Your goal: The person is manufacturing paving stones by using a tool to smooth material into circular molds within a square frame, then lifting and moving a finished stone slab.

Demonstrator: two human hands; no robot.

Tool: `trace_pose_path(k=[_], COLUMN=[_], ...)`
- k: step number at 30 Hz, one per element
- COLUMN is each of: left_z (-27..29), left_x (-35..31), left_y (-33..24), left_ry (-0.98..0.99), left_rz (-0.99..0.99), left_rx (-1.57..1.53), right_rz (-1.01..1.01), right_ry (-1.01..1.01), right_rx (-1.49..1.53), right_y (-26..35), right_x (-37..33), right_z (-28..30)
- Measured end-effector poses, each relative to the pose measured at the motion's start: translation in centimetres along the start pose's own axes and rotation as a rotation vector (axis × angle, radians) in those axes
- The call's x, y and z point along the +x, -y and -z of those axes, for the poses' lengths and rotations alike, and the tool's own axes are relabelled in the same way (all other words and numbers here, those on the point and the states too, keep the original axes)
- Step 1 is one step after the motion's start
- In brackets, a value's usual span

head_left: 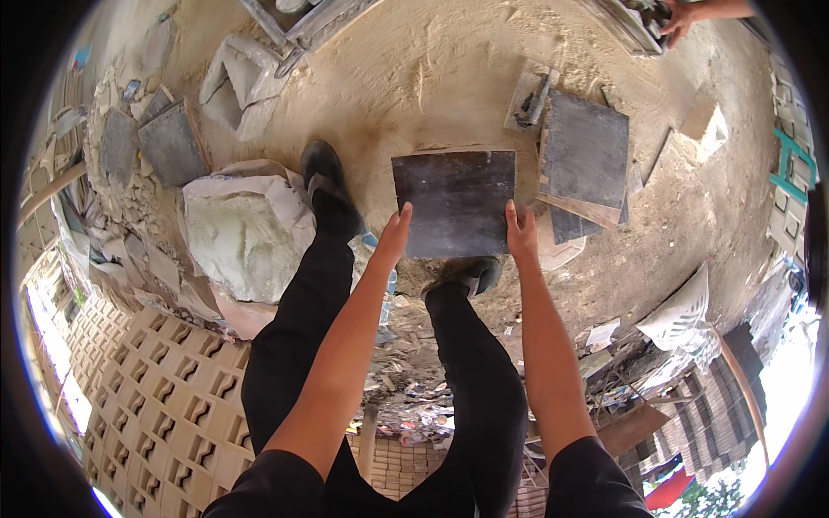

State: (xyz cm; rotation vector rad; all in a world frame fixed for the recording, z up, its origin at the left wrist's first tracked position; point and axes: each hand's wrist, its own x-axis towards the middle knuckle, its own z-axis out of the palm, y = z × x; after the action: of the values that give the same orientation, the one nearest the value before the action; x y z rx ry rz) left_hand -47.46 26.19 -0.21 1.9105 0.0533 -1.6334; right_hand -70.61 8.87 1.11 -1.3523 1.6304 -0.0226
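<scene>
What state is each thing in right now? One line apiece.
Dark board: held between both hands, broad face up
Left hand: gripping the board's left edge
Right hand: gripping the board's right edge
Boards at right: stacked askew
White sack: open, pale material showing
Co-worker's hand: at the upper-right frame, grip unclear

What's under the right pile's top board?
Poking out at the near edge of the top board: a tan sheet and a dark board. The rest underneath is covered.

One held dark board (453, 205), two shoes (322, 161), one sack of pale powder (289, 183), one teal frame (793, 148)
</scene>
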Motion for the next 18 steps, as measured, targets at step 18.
trace_pose_path(k=[18], left_z=[0.2], left_x=[5.2], left_y=[4.3], left_ry=[0.290], left_rz=[0.455], left_rx=[-0.727], right_rz=[-0.416], right_ry=[0.239], right_rx=[0.196], right_y=[0.3], right_x=[2.5], right_z=[-0.7])
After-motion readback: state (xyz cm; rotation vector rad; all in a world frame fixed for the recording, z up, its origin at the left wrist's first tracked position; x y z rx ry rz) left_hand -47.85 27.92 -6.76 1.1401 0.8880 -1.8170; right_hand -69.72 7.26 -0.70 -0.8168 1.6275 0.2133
